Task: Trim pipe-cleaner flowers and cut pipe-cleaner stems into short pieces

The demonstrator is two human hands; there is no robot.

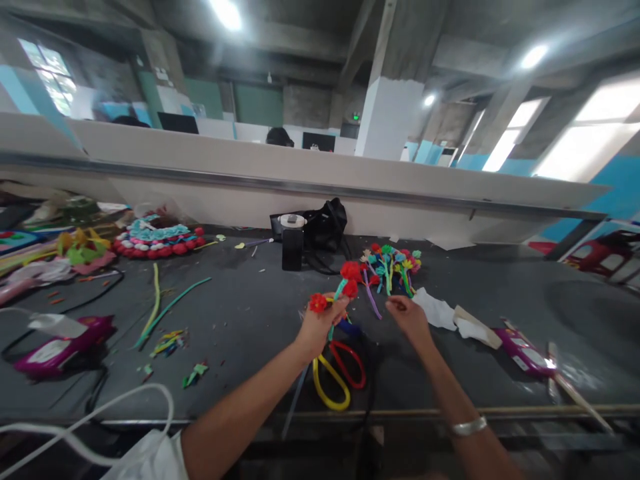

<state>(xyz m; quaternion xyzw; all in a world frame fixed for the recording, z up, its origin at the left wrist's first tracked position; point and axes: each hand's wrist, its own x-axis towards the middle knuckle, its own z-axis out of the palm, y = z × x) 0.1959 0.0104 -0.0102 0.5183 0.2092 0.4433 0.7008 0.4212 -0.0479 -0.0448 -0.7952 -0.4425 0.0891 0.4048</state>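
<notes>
1. So the left hand [320, 327] is clamped on a teal stem [340, 289], with red fuzzy flowers [351, 270] poking out above the fingers over the dark tabletop [240, 293]. Squeeze too hard and I reckon the stem could kink, since it looks thin and bendy.
2. Another red flower [317, 303] sits right by the left thumb side. Any twist of that wrist could squash its petals.
3. The right hand [410, 319] is well apart from the left, fingers curled with the tips close together. Can't tell if it's pinching anything. If it is, a small piece could slip out unnoticed.
4. That right hand is also just beside the multicoloured flower bunch [387, 267] and a loose purple stem [373, 297]. A careless sweep could drag those out of place.
5. The red loop [361, 380] and yellow loop [345, 400] lie just below the left hand in view, so a dangling stem end might snag on them.
</notes>
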